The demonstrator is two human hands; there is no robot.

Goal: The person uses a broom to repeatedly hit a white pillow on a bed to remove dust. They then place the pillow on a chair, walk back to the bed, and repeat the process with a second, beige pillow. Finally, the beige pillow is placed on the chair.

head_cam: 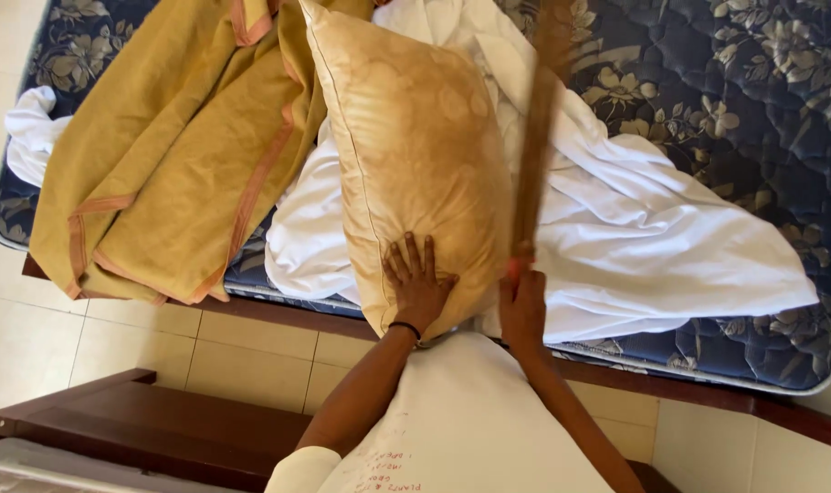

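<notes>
Centrally, the left hand lies spread flat on a golden pillow, while the right hand is clenched around a blurred wooden stick over the bed.

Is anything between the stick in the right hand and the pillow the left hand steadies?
Nothing visible. The left hand lies flat on the pillow, low on its face. The right hand grips the blurred stick along the pillow's right edge, over the white sheet; no object lies between them.

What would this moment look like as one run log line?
left hand: flat on tan pillow | right hand: gripping blurred wooden stick | under: white sheet, floral mattress
</notes>
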